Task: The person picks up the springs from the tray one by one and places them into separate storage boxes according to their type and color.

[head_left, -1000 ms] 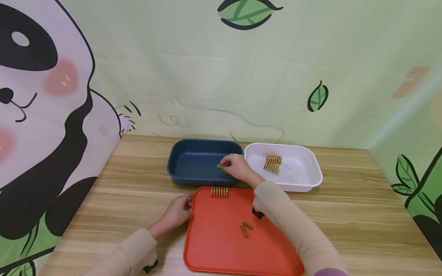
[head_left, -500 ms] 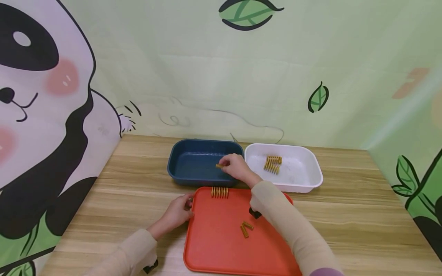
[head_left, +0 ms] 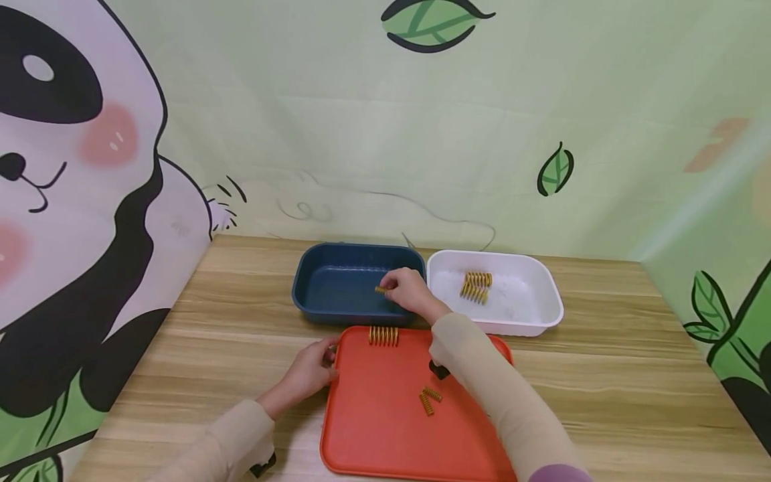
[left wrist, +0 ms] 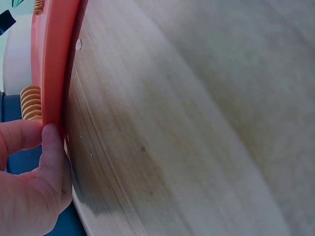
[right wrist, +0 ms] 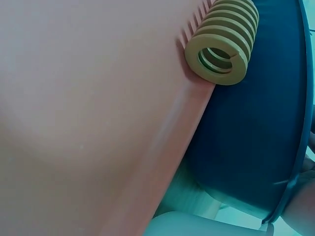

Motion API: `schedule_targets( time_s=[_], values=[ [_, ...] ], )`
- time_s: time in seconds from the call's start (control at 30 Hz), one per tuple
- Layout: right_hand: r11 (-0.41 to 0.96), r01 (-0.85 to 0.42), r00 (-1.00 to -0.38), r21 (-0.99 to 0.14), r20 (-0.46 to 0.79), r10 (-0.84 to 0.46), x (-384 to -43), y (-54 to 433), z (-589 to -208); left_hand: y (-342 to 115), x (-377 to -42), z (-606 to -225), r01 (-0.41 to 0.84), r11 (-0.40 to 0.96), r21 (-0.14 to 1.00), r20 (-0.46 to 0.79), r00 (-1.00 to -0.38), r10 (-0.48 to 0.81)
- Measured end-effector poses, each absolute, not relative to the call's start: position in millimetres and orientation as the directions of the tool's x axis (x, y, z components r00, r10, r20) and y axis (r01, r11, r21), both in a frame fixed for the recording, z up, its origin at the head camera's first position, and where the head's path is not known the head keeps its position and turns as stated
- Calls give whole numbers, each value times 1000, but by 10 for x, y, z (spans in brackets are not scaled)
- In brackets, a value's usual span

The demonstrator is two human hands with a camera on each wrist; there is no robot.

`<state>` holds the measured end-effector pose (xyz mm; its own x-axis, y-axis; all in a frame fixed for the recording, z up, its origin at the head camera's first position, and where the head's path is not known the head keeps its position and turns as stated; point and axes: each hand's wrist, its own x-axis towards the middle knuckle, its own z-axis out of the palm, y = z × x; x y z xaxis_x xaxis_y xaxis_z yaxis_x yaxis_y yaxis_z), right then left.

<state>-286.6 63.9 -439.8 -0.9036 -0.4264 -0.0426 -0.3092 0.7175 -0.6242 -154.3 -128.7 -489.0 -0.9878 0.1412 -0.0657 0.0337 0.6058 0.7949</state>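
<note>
My right hand [head_left: 412, 292] pinches a small gold coil spring [head_left: 380, 290] by one end, over the right side of the dark blue bin [head_left: 337, 316]. With thumb and fingers, my left hand [head_left: 308, 370] grips the left edge of the red tray [head_left: 385, 428]; the left wrist view shows the fingertips at the tray's rim [left wrist: 54, 88]. A large gold coil spring [head_left: 383, 336] lies on the tray's far edge and looms close in the right wrist view [right wrist: 221, 44]. Two small springs [head_left: 426, 404] lie near each other on the tray. The right wrist view shows little of the right hand.
Right of the blue bin stands a white bin [head_left: 524, 328] holding large gold springs [head_left: 476, 288]. Both bins sit behind the tray on a wooden table [head_left: 626, 375]. A printed cloth backdrop [head_left: 337, 120] rises behind the table.
My right hand has shifted slightly left with the small spring, and the right forearm has swung left over the tray. The left hand and the tray have stayed put.
</note>
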Motion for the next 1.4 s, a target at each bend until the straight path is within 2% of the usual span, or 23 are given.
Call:
schedule_targets(
  time_s=[0.77,1.4],
  values=[
    [714,-326,-897,-620,-37,-441,-2940,498,-4457,-1280,-1551,-4847,1,615,788,-105,-985,137],
    [752,-299,-896,-587,-99,-434,-2985,467,-4482,-1294,-1535,-4864,36,620,784,-66,-988,140]
  ],
)
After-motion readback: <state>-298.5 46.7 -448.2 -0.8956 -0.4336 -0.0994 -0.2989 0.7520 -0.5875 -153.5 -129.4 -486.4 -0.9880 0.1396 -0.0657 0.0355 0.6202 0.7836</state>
